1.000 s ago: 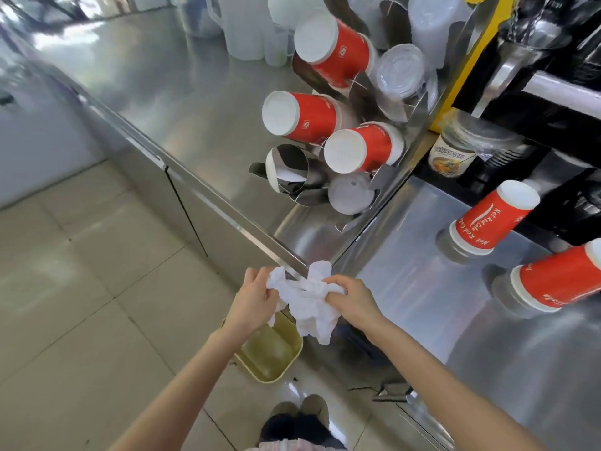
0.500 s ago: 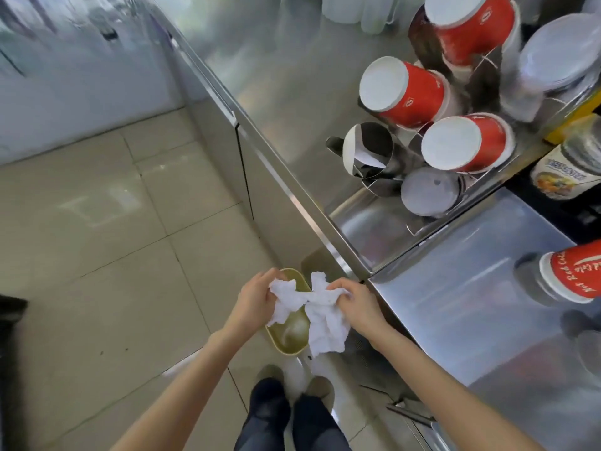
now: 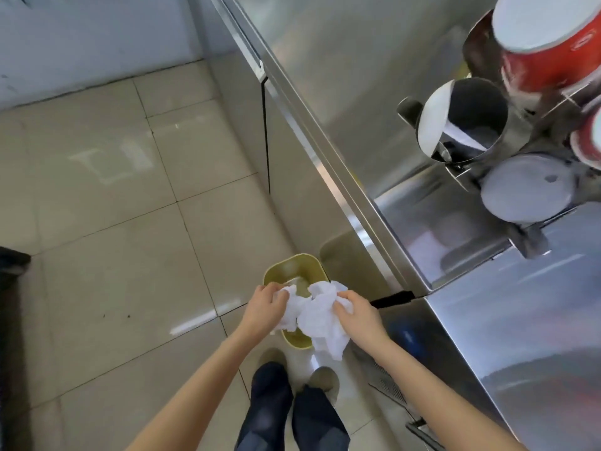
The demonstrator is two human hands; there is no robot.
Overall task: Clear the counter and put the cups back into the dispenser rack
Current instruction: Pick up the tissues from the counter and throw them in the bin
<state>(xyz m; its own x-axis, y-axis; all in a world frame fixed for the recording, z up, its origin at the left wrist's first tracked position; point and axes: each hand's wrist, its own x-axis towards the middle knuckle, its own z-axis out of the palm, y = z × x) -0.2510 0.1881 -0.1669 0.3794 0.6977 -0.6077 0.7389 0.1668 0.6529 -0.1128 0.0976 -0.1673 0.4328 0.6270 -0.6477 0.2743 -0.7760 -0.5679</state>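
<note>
Your left hand (image 3: 265, 305) and right hand (image 3: 357, 315), both gripping the crumpled tissue (image 3: 317, 315), have now brought it over the bin (image 3: 294, 266) at lower centre, ready to drop.

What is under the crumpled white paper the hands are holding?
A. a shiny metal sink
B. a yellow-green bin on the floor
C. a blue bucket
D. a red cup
B: the left hand and right hand hold the crumpled white paper right above the open yellow-green bin that stands on the tiled floor.
</note>
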